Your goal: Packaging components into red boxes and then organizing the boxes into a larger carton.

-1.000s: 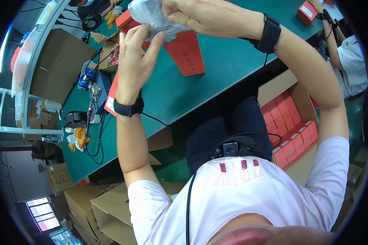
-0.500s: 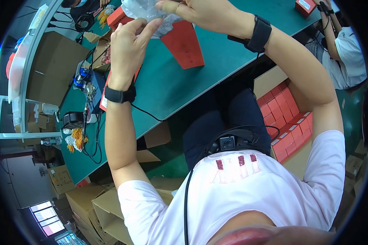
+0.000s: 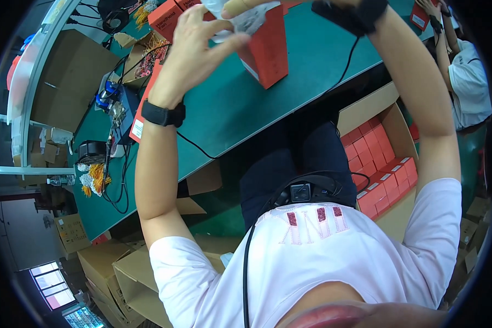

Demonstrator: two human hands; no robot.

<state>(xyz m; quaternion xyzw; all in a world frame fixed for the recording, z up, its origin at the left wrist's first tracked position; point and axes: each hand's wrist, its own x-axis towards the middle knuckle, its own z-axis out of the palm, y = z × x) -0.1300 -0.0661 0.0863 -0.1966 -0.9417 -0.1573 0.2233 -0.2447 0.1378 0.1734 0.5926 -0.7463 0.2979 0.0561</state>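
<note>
A tall red box (image 3: 270, 52) stands on the green table at the top of the view, tilted in the picture. Bunched at its upper end is a crinkled clear plastic bag (image 3: 250, 21). My left hand (image 3: 194, 54) is at the left side of the bag, thumb and forefinger apart, fingertips close to the plastic. From above, my right hand (image 3: 251, 4) presses its fingers on the bag; the upper edge of the picture cuts off most of this hand. What lies inside the bag cannot be made out.
More red boxes (image 3: 164, 21) stand at the far left beside a cardboard box of wires (image 3: 150, 57). A blue soldering unit (image 3: 124, 115) and cables (image 3: 127, 180) lie left. An open carton (image 3: 391, 117) holding red boxes is below the table's right edge. Another person (image 3: 464, 82) works at far right.
The red box has shifted right and turned, showing another side. My left thumb and forefinger have parted from their pinch on the bag. My right hand has moved up, partly out of view.
</note>
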